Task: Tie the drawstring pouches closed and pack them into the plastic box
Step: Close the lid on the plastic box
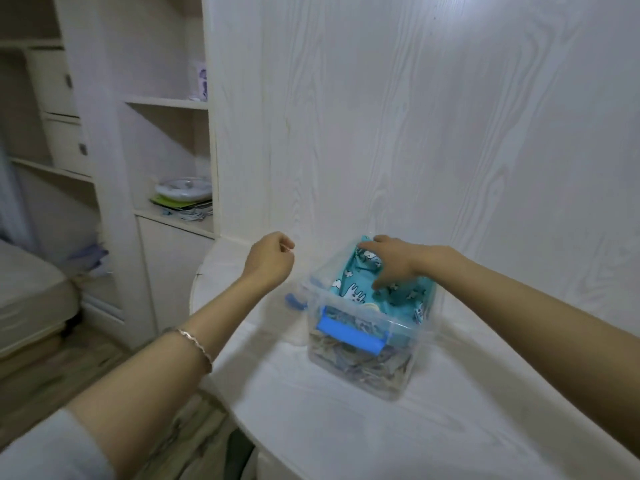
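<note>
Before you stands a tall white wood-grain wall panel point(415, 116), and under it the white bench point(346, 427) runs from the panel's foot down to the lower edge of your view. To your left is a white shelf unit point(166, 102), and beyond it the corner of a bed point(31, 296).

The clear plastic box point(398, 382) sits on the bench close to the panel, its lid off. A teal pouch point(353, 289), printed with white cartoon animals, fills the top of the box. Below it, through the clear wall, you can see a grey patterned pouch point(346, 355) at the bottom.

Your right grip point(391, 265) lies spread over the teal pouch, fingers reaching across its far edge and thumb down on the cloth nearer you. It presses rather than clasps.

Your left grip point(268, 258) hovers above the bench just left of the box, apart from it, fingers curled in and holding nothing.

A blue handle point(349, 332) crosses the box's near side, and a second blue latch point(294, 301) shows at its left side. A thin bracelet point(195, 344) circles your left forearm.

On the shelves sit a round white dish point(183, 190) on green papers point(180, 202), and higher up a white item with purple print point(202, 83), too blurred to read.
</note>
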`<act>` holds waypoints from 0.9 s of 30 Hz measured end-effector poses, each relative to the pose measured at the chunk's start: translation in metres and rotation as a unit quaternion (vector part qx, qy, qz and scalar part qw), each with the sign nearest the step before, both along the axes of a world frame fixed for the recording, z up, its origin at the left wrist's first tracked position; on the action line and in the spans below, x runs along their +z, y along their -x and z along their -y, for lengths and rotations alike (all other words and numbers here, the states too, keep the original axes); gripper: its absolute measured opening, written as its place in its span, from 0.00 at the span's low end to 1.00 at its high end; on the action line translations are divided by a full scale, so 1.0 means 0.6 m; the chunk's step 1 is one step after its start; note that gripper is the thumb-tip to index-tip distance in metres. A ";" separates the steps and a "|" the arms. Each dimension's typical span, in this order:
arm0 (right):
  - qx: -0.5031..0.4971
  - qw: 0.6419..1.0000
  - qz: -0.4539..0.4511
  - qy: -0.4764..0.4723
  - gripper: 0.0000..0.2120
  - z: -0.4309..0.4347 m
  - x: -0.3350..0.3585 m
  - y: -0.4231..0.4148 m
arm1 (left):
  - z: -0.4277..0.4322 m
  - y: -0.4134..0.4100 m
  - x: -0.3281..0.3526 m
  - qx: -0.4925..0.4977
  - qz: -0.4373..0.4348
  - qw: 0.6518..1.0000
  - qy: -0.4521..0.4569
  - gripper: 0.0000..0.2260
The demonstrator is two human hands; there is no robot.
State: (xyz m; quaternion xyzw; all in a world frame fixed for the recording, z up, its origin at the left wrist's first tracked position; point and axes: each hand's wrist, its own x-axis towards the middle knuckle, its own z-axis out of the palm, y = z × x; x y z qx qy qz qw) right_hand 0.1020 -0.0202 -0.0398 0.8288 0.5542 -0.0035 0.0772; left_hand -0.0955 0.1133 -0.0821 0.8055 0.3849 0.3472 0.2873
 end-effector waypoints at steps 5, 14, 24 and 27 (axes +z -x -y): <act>0.000 1.000 -0.013 -0.027 0.41 0.012 -0.002 -0.003 | -0.038 0.043 -0.119 0.105 -0.359 0.920 0.122 0.45; -0.002 0.996 -0.045 -0.071 0.37 0.029 -0.017 -0.016 | -0.032 0.043 -0.096 0.110 0.049 0.984 0.130 0.38; -0.026 0.932 -0.045 -0.358 0.26 0.051 -0.012 -0.025 | 0.121 0.012 0.088 -0.069 0.347 0.931 -0.095 0.14; -0.166 0.757 -0.149 -0.615 0.23 0.071 0.011 -0.034 | 0.177 0.022 0.085 -0.147 0.223 0.910 -0.316 0.17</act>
